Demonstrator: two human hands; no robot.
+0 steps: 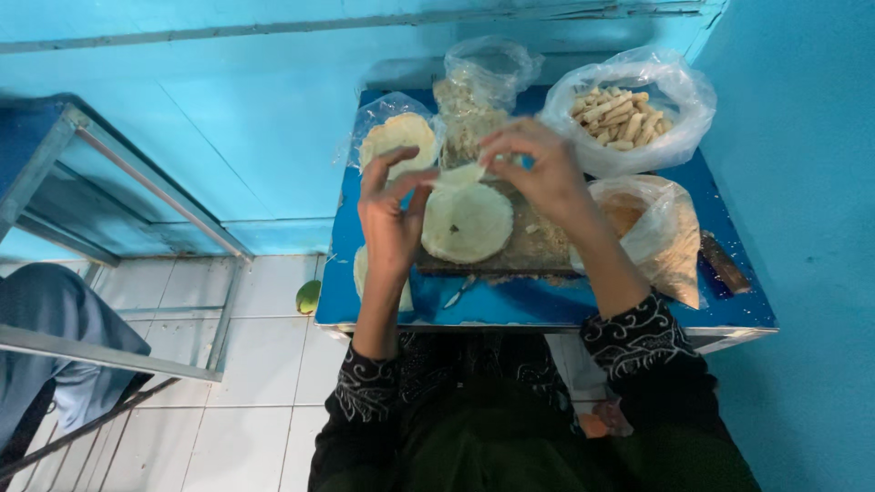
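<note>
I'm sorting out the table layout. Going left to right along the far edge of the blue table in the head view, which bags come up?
Bag of round wrappers → tall clear bag → bag of rolled sticks.

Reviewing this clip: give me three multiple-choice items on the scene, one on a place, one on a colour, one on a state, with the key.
1. Where does the bag of rolled sticks sit?
A. on the floor
B. at the table's far right corner
C. on the board

2. What colour is the table top?
A. blue
B. red
C. white

3. What are the left hand and right hand doing with the thin wrapper sheet?
A. resting flat on it
B. pinching it between them above the round wrapper
C. not touching it

Key: B, the bag stands far right by the wall; A, bare edges show blue; B, fingertips of both hands grip its edges.
</note>
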